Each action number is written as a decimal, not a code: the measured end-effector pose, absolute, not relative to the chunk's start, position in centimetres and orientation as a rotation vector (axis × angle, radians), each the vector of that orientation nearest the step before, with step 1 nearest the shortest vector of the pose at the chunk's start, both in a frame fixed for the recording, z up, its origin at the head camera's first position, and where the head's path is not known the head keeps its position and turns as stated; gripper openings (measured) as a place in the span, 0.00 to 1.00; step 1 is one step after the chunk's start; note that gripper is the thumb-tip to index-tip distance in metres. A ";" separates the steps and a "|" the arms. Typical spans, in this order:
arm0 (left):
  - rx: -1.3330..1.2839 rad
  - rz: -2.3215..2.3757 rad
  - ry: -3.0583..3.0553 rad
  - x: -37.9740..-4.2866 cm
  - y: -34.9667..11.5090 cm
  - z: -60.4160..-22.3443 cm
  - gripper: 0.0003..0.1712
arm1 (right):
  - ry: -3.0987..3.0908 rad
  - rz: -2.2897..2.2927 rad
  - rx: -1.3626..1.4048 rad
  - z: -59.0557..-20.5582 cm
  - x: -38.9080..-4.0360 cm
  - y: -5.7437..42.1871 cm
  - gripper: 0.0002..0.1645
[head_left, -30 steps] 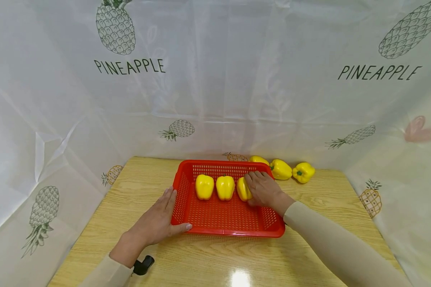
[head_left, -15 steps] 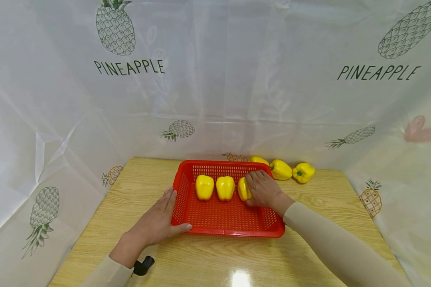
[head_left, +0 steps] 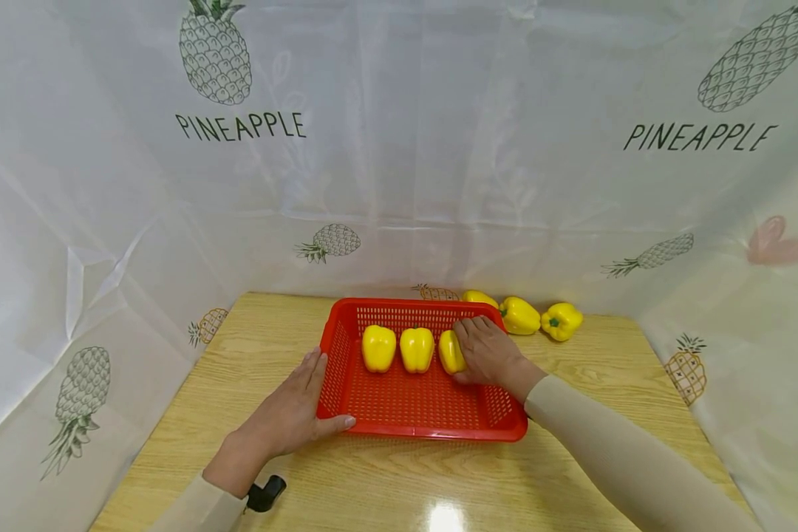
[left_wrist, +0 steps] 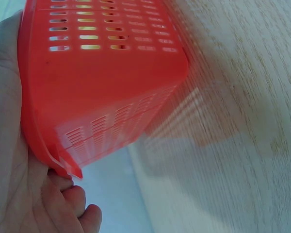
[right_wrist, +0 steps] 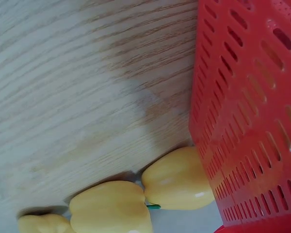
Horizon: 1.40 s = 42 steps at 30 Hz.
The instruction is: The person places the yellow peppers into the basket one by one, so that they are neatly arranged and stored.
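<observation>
A red perforated plastic basket (head_left: 412,430) stands on the wooden table. My left hand (head_left: 286,406) rests against its front left corner, fingers along the left rim and thumb over the front rim. The left wrist view shows those fingers (left_wrist: 58,201) beside the red wall. Inside the basket, two yellow bell peppers, the left one (head_left: 378,349) and the middle one (head_left: 417,349), stand in a row. My right hand (head_left: 490,351) reaches in and grips a third yellow bell pepper (head_left: 451,352), partly hidden by the fingers. That hand is out of sight in the right wrist view.
Behind the basket's right back corner lie three more yellow bell peppers, the nearest partly hidden (head_left: 480,297), another (head_left: 521,316) and a third (head_left: 561,321). A pineapple-print sheet (head_left: 399,170) encloses the table (head_left: 605,369). A black object (head_left: 266,493) is at the left wrist.
</observation>
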<state>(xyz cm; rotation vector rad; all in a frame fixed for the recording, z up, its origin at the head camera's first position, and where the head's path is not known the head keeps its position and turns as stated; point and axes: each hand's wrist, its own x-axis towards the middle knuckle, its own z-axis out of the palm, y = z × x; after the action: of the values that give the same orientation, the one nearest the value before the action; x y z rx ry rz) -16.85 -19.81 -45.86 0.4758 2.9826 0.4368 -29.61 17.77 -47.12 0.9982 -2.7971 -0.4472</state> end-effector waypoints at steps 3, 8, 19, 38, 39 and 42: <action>0.480 0.433 2.984 -16.8 -19.8 -45.8 0.77 | -2.783 -0.383 1.003 -47.0 -29.5 17.9 0.61; 0.467 0.441 2.969 -16.8 -19.7 -45.8 0.76 | -2.751 -0.299 1.015 -46.8 -29.2 18.2 0.61; 0.478 0.426 2.978 -16.8 -19.8 -45.4 0.77 | -2.671 -0.160 0.983 -44.5 -28.8 20.2 0.58; 0.485 0.416 2.985 -16.7 -19.7 -45.3 0.77 | -2.570 -0.108 0.830 -43.0 -30.6 31.4 0.48; 0.486 0.417 2.985 -16.7 -19.7 -45.2 0.77 | -2.572 -0.129 0.828 -43.1 -30.7 32.1 0.48; 0.495 0.415 2.988 -16.8 -19.7 -45.2 0.77 | -2.600 -0.197 0.821 -43.3 -31.0 33.9 0.51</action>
<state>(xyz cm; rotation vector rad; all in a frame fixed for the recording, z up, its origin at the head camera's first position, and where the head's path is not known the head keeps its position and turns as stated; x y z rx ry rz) -16.76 -19.74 -45.21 0.4950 2.9878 0.4153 -30.98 33.93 -43.29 0.8215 -2.6000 -0.1972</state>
